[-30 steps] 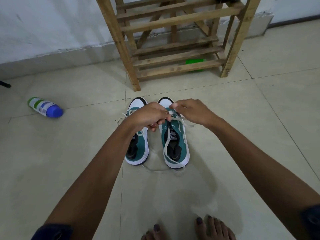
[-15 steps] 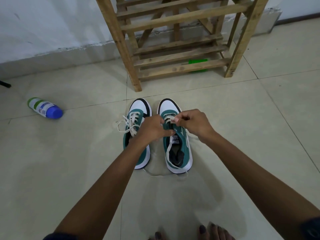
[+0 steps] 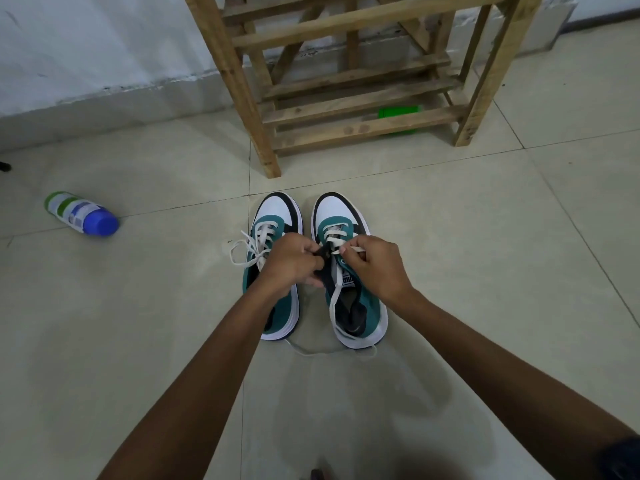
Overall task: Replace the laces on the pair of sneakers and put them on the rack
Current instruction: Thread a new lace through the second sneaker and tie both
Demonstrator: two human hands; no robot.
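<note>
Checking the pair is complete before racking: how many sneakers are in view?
2. The left sneaker and the right sneaker stand side by side on the floor before the wooden rack; none on its visible shelves.

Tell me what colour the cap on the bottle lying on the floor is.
Blue cap, head view.

Sneakers and rack on floor
Teal-white sneakers [image 3: 318,268] standing side by side, toes facing wooden rack [image 3: 349,81]; right sneaker's white lace [image 3: 334,299] trailing loose.

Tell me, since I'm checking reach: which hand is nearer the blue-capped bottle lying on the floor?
Left. The left hand is over the sneakers, on the side toward the bottle; the right hand lies beyond it, farther away.
</note>
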